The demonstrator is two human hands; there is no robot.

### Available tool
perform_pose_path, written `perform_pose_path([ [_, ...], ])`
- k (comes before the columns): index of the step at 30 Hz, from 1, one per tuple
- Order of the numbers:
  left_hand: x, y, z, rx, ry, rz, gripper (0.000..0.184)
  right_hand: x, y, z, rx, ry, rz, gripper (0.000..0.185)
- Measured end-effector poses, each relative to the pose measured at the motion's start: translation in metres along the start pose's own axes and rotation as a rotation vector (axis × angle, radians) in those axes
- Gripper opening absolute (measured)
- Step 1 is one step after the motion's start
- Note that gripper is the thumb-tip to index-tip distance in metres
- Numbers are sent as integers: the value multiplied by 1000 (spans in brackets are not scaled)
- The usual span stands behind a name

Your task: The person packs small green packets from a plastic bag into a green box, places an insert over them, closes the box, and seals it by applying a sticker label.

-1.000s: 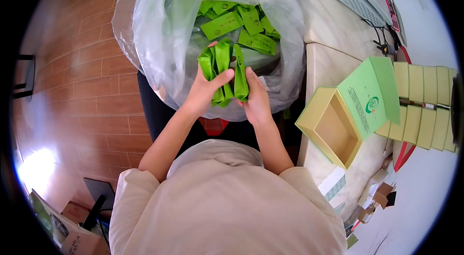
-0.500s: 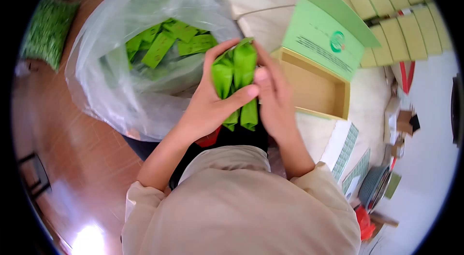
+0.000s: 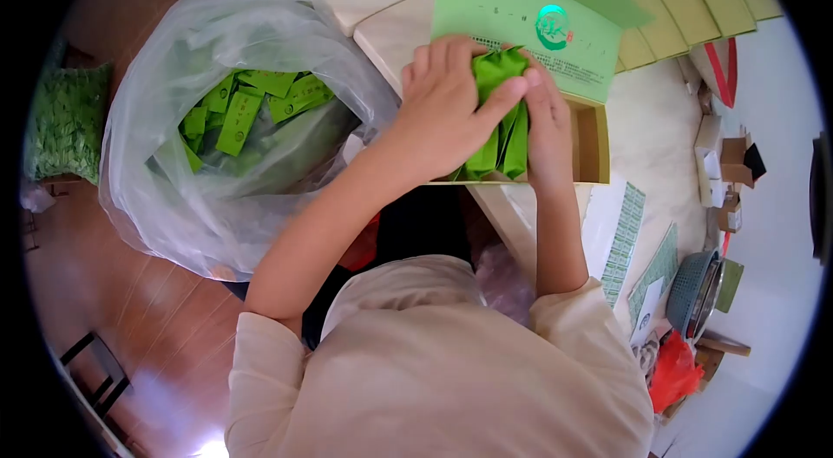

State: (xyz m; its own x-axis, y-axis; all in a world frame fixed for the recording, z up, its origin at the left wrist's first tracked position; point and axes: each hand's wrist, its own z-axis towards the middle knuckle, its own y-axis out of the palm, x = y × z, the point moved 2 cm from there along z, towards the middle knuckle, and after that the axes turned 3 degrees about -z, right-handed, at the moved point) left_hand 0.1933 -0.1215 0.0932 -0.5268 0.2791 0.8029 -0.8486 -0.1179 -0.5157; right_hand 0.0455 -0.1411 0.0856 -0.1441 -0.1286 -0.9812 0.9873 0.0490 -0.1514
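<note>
Several shiny green packets [image 3: 499,124] stand side by side between my two hands, over the open yellow-green box [image 3: 593,141]. My left hand [image 3: 447,107] grips them from the left, its thumb across their front. On their right side, my right hand [image 3: 548,128] presses with its fingers. Behind the hands rises the box's light green lid [image 3: 529,20], printed with a round logo. How far the packets are inside the box is hidden by my hands. More green packets [image 3: 239,121] lie in the large clear plastic bag [image 3: 252,224] at the left.
Stacked yellow-green boxes [image 3: 685,3] stand at the upper right. Printed sheets [image 3: 623,241] lie on the pale table [image 3: 655,146]. Farther right are a blue-grey basket [image 3: 691,289], a red bag [image 3: 675,371] and small cartons [image 3: 736,161]. A full green sack [image 3: 69,124] is at the far left.
Both hands have carried the green packets from above the plastic bag rightward to the open box. The view has turned, so the bag now appears farther left.
</note>
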Motion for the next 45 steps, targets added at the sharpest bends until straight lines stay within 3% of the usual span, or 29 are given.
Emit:
perform_pose_path([
  [2, -5, 0, -11, 37, 13, -30, 56, -2, 6, -10, -86, 168, 112, 42],
  [3, -6, -2, -15, 30, -34, -70, 53, -9, 4, -11, -88, 224, -10, 37],
  [13, -7, -20, -17, -56, -70, -115, 42, 1, 9, -10, -295, 157, 3, 33],
  [16, -7, -17, -20, -42, -69, -16, 41, 2, 10, -9, -304, 144, -5, 32],
  [18, -9, -11, -23, 90, -56, 1, 38, -1, 11, -9, -302, 135, -37, 31],
  [21, -13, -3, -24, 232, -30, 17, 39, -10, 15, -10, -305, 41, -212, 35],
  [24, -19, -3, -21, 253, -27, 92, 45, -3, 21, -18, -292, -26, -454, 44],
  [26, -21, -4, -18, 258, -19, 130, 49, 1, 26, -20, -261, -196, -810, 51],
  [28, -20, -4, -20, 288, -25, 184, 53, -3, 27, -22, -255, -175, -867, 51],
  [30, -25, -3, -31, 318, -99, -151, 53, -5, 27, -24, -170, -211, -1029, 48],
  [31, -24, -5, -41, 335, -94, -213, 52, -19, 27, -29, -56, -212, -955, 41],
  [34, -39, -12, -94, 405, -114, -366, 48, -27, 19, -51, 227, -514, -558, 24],
  [35, -48, -12, -112, 409, -105, -478, 46, -36, 25, -66, 190, -489, -388, 16],
  [37, -73, -15, -145, 493, -243, -505, 40, -43, 53, -92, -135, -619, -97, 11],
  [38, -86, -20, -158, 508, -249, -495, 40, -35, 76, -105, -278, -641, -147, 14],
  [40, -108, -31, -181, 703, -425, -593, 34, -15, 132, -117, -495, -455, -248, 19],
  [42, -119, -46, -193, 882, -477, -653, 31, 29, 198, -114, -439, -217, -133, 14],
  [44, -125, -60, -203, 935, -468, -672, 29, 78, 242, -85, -429, -210, -352, 22],
  [45, -126, -68, -207, 927, -465, -645, 29, 81, 263, -66, -396, -335, -434, 31],
])
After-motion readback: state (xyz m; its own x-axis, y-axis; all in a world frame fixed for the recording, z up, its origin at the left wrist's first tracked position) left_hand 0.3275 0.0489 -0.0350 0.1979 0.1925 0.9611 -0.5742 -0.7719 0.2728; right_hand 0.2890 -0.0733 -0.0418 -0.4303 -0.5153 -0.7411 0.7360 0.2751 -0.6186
